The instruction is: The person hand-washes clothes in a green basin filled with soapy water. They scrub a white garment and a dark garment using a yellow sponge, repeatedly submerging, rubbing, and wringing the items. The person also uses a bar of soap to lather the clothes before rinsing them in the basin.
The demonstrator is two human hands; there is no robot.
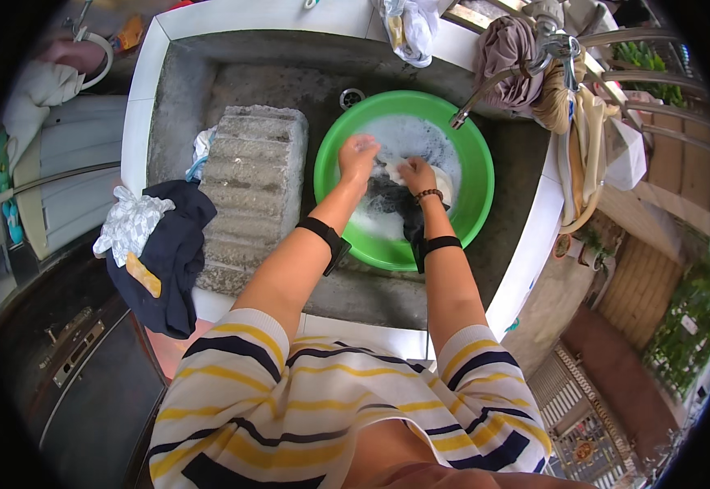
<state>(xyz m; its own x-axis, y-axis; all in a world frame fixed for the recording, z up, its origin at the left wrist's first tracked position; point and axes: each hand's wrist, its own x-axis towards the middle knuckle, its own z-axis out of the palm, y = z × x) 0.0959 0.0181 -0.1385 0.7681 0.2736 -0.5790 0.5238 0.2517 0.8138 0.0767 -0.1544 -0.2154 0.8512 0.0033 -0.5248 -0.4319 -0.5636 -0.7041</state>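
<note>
Both hands are over a round green plastic basin [482, 183] that stands in a concrete sink and holds sudsy water [410, 131]. My left hand [358, 160], its fingers curled, is above the suds at the basin's left side; whether it grips any cloth cannot be told. My right hand [418, 176], a beaded bracelet on its wrist, pinches part of a white and black wet cloth [396, 194]. The dark part of the cloth trails in the water below the hands. Black straps circle both forearms.
A ridged concrete washboard [251, 183] is left of the basin. Dark blue clothing [174, 257], a patterned cloth [132, 220] and a yellow bar [143, 275] lie on the sink's left rim. A metal faucet [489, 88] reaches over the basin's upper right. Cloths [507, 61] hang behind it.
</note>
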